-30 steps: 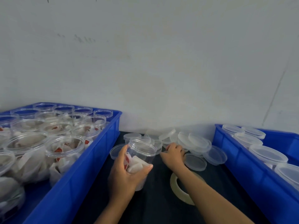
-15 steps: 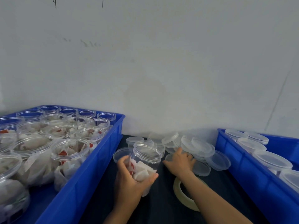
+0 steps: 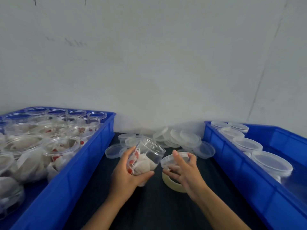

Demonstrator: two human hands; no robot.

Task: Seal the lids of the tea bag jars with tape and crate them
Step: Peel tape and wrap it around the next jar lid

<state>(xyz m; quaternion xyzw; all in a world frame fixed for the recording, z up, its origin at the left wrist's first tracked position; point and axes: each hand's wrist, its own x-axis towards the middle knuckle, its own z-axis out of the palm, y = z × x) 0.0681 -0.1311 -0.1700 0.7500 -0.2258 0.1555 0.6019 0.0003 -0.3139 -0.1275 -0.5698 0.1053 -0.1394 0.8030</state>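
Two blue plastic crates are flanking a dark table (image 3: 149,211) that is standing against a pale wall (image 3: 157,63). The left crate (image 3: 69,176) is holding open clear jars packed with white tea bags carrying red tags; the right crate (image 3: 249,180) is holding jars with lids already on. A heap of loose translucent lids (image 3: 176,137) is lying at the back of the table, between the crates. A roll of clear tape (image 3: 174,184) is lying flat just below the right hand, partly hidden by its fingers. No label or writing is showing clearly enough to read.

The left hand (image 3: 126,173) is gripping an open tea bag jar (image 3: 147,156) around its side, tilting the mouth towards the right. The right hand (image 3: 184,168) is pinching a single lid (image 3: 176,159) by its rim, just beside the jar's mouth and almost touching it.
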